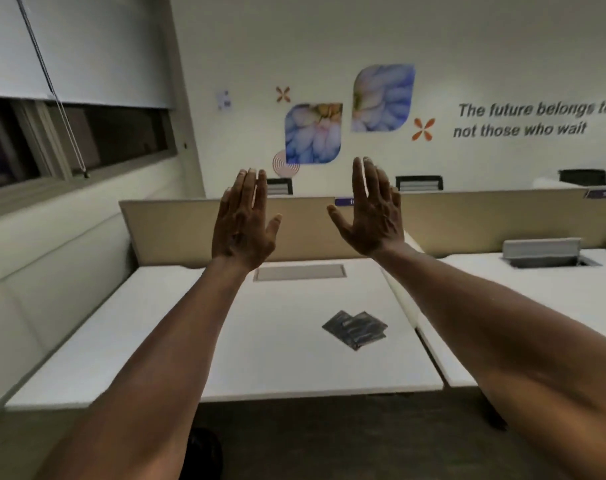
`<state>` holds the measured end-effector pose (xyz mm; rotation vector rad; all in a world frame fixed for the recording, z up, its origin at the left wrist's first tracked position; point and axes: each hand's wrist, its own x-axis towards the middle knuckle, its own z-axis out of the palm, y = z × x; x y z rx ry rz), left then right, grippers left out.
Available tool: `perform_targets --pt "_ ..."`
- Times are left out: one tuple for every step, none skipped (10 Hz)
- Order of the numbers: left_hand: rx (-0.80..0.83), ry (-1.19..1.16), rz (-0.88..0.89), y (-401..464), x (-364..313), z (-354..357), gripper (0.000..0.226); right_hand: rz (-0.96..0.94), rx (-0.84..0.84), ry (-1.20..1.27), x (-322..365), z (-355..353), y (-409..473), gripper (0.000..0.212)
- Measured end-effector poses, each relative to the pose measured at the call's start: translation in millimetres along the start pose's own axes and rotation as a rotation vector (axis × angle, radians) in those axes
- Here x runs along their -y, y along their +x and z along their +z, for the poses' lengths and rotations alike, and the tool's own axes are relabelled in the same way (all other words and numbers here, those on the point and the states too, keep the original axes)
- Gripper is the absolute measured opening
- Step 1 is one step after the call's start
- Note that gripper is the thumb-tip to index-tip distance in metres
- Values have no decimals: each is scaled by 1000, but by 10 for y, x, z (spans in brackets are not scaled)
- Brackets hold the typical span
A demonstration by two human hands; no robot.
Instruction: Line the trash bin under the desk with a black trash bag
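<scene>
Folded black trash bags (356,329) lie flat on the white desk (177,341), right of its middle. Both my arms are stretched out above the desk. My left hand (242,223) is raised with fingers apart and holds nothing. My right hand (372,213) is raised beside it, also with spread fingers and nothing in it. Both hands hang well above and beyond the bags. A dark rounded shape (204,452) shows below the desk's front edge, partly hidden by my left forearm; I cannot tell whether it is the bin.
A beige partition (170,230) closes the desk's far side. A grey cable hatch (299,273) sits in the desktop near it. A second white desk (536,306) with a raised cable box (542,252) adjoins on the right. A window ledge runs along the left.
</scene>
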<state>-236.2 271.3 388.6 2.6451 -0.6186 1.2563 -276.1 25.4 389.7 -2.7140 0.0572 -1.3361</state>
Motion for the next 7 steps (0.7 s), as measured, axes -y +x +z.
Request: perform_targets --pt "-86 12 45 328 -95 -277 84 -24 -58 -15 -81 -309 327 98" --pt "-167 73 77 660 -149 -579 83 -57 -142 -11 -137 -640 653 98" --pt "-220 101 102 966 -197 -863 83 -68 -197 16 -129 -971 952 98" --pt "-278 116 120 1205 -228 -1050 83 -75 -225 35 -114 -1245 1192 98" --pt "-327 103 128 1383 -266 -1227 82 -76 -266 31 -57 -1467 1342 98" --pt "-369 103 148 1520 -284 -1367 83 -89 -301 48 -32 -1598 1442 99" --pt "-388 81 157 1582 -323 -1495 83 -97 -325 66 -18 -1643 1452 100"
